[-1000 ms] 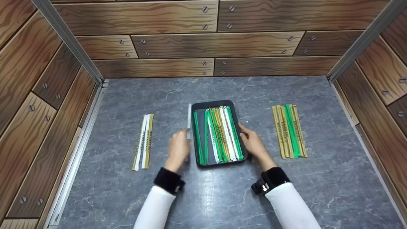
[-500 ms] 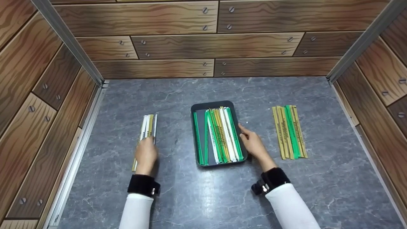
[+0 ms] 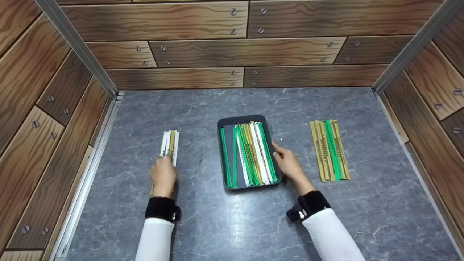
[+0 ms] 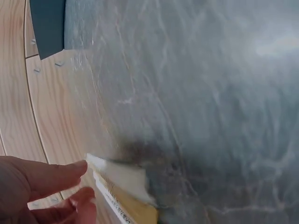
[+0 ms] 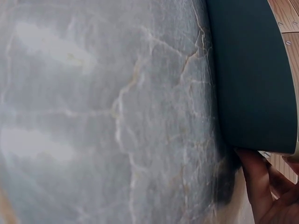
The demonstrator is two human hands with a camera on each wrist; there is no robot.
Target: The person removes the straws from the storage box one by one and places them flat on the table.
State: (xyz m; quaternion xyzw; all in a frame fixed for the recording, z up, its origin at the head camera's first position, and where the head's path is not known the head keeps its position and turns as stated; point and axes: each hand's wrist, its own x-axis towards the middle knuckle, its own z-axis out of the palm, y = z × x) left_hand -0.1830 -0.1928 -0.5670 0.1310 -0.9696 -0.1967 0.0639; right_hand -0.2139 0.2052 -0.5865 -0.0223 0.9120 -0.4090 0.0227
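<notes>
In the head view my left hand is over the left row of slim printed paper-wrapped sticks, white and gold; it hides their near halves. The rightmost white stick lies beside a gold one. In the left wrist view the thumb and a fingertip stand apart next to the stick ends, with no grip visible. My right hand touches the right side of a dark tray, index finger extended along it. The right wrist view shows the thumb against the tray's lower corner. Green, white and gold sticks lie inside.
A row of gold and green sticks lies at the right on the grey marbled surface. Wood-patterned walls stand at the back and both sides, with metal rails at the corners.
My left hand has carried a white stick from the tray's left side to the left row, where the stick now lies at the right end. My right hand has stayed at the tray.
</notes>
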